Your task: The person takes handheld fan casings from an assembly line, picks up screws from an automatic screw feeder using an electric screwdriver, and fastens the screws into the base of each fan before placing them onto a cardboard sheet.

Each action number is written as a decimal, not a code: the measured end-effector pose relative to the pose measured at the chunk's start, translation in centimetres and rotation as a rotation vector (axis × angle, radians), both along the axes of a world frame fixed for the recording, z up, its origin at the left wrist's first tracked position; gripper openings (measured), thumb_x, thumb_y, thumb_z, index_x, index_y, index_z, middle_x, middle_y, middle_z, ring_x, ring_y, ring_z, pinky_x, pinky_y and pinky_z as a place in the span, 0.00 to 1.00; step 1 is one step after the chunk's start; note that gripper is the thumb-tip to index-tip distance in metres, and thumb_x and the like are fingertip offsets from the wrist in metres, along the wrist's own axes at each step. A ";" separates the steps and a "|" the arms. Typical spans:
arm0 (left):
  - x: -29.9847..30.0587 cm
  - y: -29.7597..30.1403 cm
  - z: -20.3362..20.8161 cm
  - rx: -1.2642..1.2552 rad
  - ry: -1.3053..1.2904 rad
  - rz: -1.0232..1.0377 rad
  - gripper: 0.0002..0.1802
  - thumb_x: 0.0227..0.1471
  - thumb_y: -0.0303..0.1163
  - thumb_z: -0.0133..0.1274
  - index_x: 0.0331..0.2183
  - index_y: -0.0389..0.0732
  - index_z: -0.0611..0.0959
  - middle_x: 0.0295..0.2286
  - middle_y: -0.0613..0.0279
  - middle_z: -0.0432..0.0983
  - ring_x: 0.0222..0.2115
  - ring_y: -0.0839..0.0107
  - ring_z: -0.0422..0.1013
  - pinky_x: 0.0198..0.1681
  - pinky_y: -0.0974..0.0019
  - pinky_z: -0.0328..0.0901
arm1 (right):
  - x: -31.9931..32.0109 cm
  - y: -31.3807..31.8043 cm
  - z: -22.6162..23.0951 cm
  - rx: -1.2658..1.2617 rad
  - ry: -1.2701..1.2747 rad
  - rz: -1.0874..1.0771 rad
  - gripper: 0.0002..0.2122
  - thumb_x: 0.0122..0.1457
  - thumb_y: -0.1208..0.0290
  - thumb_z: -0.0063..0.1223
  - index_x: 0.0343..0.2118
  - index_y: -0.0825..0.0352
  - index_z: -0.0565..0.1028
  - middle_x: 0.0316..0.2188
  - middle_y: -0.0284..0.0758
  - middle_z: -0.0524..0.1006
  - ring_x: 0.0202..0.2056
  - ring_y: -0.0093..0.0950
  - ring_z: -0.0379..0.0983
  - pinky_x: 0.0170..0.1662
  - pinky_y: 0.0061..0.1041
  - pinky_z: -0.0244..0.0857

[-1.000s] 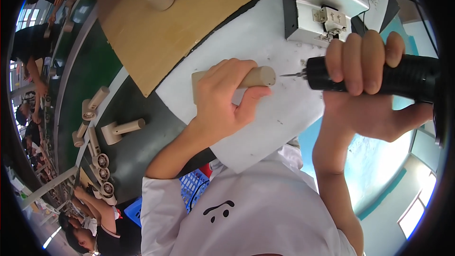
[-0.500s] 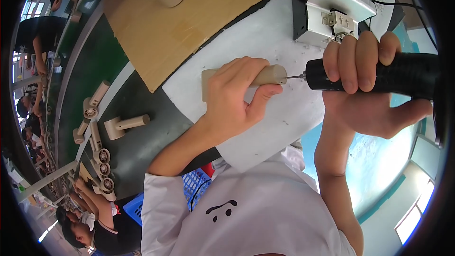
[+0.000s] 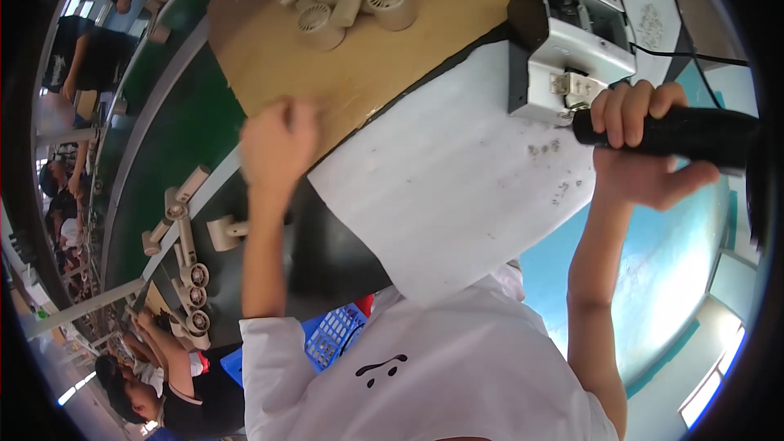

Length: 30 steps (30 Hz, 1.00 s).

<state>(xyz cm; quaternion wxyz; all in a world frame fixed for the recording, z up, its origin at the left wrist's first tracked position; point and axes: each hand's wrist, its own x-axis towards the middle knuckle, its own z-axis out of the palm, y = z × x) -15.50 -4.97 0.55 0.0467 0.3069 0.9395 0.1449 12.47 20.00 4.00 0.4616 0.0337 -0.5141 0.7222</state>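
My right hand [image 3: 641, 143] is wrapped round a black electric screwdriver [image 3: 694, 135], held level beside a silver and black box-shaped device. My left hand [image 3: 282, 147] is over the near left edge of the brown cardboard sheet; motion smears its fingers, and whether it holds anything cannot be made out. Close to the left forearm, a beige handheld fan [image 3: 222, 233] lies on the dark tabletop, partly covered by the arm. More beige fans [image 3: 390, 6] with round grilles and stick handles are piled on the cardboard [image 3: 318, 73].
A white sheet [image 3: 441, 163] with scattered small dark bits covers the middle. The silver device [image 3: 563, 57], with a cable, stands beyond it. More fans [image 3: 194, 278] line the left rail beside a green belt [image 3: 175, 106]. A blue basket [image 3: 335, 335] is below; co-workers sit left.
My left hand has moved left, off the white sheet, and the beige fan it held there is no longer seen there. The screwdriver has moved slightly right, away from that spot.
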 end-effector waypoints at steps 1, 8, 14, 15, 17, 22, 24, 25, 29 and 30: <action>-2.8 -0.7 -1.0 -0.038 0.105 0.076 0.19 0.51 0.43 0.55 0.33 0.35 0.83 0.29 0.43 0.78 0.32 0.45 0.75 0.36 0.51 0.68 | 0.4 1.3 -0.3 0.027 -0.027 -0.032 0.38 0.48 0.24 0.40 0.35 0.64 0.63 0.20 0.28 0.62 0.20 0.21 0.57 0.27 0.24 0.55; -4.3 11.0 -0.8 0.296 0.502 -0.522 0.18 0.48 0.36 0.59 0.42 0.39 0.81 0.31 0.47 0.78 0.33 0.49 0.75 0.37 0.54 0.69 | 0.7 3.7 -0.6 -0.028 -0.184 -0.183 0.37 0.49 0.26 0.42 0.34 0.64 0.62 0.19 0.29 0.62 0.20 0.22 0.57 0.28 0.25 0.56; -6.1 12.9 -2.3 0.529 0.379 -0.470 0.18 0.41 0.30 0.65 0.38 0.40 0.82 0.31 0.52 0.77 0.34 0.53 0.74 0.37 0.59 0.69 | -0.7 3.4 -1.6 -0.019 -0.314 -0.262 0.35 0.51 0.27 0.42 0.34 0.64 0.63 0.18 0.30 0.62 0.19 0.22 0.56 0.26 0.24 0.56; -5.5 12.9 -1.3 0.672 0.446 -0.429 0.17 0.40 0.29 0.66 0.37 0.39 0.83 0.30 0.53 0.77 0.33 0.55 0.75 0.38 0.61 0.69 | -0.6 3.4 -1.9 -0.009 -0.315 -0.276 0.35 0.51 0.28 0.42 0.34 0.65 0.63 0.18 0.30 0.62 0.19 0.22 0.56 0.26 0.24 0.56; -4.4 11.7 0.8 0.887 0.238 -0.284 0.14 0.43 0.31 0.66 0.34 0.38 0.83 0.31 0.57 0.78 0.34 0.63 0.75 0.39 0.66 0.69 | -0.9 3.1 -1.2 -0.022 -0.381 -0.329 0.35 0.52 0.28 0.42 0.34 0.65 0.63 0.18 0.30 0.62 0.19 0.22 0.56 0.26 0.24 0.56; 1.2 7.1 4.0 1.423 -0.135 -0.160 0.23 0.53 0.39 0.60 0.43 0.31 0.76 0.36 0.51 0.77 0.38 0.61 0.75 0.45 0.61 0.69 | 0.2 2.8 -1.3 -0.187 -0.265 -0.100 0.33 0.54 0.30 0.40 0.35 0.65 0.62 0.18 0.28 0.61 0.19 0.20 0.56 0.26 0.23 0.55; 3.4 6.2 3.6 1.583 -0.285 -0.359 0.26 0.57 0.42 0.55 0.46 0.29 0.71 0.36 0.49 0.75 0.38 0.57 0.75 0.46 0.57 0.70 | 0.6 1.3 0.0 -0.248 -0.123 0.007 0.34 0.52 0.27 0.39 0.33 0.63 0.61 0.18 0.25 0.60 0.18 0.19 0.56 0.26 0.22 0.54; 4.7 6.1 2.4 1.604 -0.356 -0.484 0.27 0.58 0.44 0.53 0.46 0.29 0.70 0.35 0.49 0.74 0.38 0.56 0.75 0.45 0.56 0.70 | 0.7 0.7 1.0 -0.209 -0.071 0.054 0.32 0.51 0.29 0.43 0.33 0.61 0.61 0.18 0.25 0.62 0.18 0.18 0.55 0.26 0.21 0.54; 10.2 4.8 0.3 1.264 -0.801 -0.431 0.18 0.58 0.38 0.51 0.42 0.32 0.72 0.31 0.52 0.73 0.30 0.61 0.74 0.33 0.60 0.70 | -0.2 -0.9 2.4 -0.117 0.134 0.246 0.31 0.52 0.33 0.48 0.37 0.60 0.59 0.23 0.26 0.64 0.21 0.19 0.60 0.29 0.21 0.57; 10.5 4.7 -0.1 1.086 -0.651 -0.524 0.16 0.57 0.35 0.52 0.41 0.33 0.73 0.29 0.52 0.73 0.27 0.61 0.73 0.30 0.62 0.68 | -0.7 -1.9 3.1 -0.162 0.102 0.211 0.26 0.52 0.38 0.54 0.33 0.58 0.60 0.19 0.24 0.64 0.20 0.16 0.63 0.27 0.17 0.58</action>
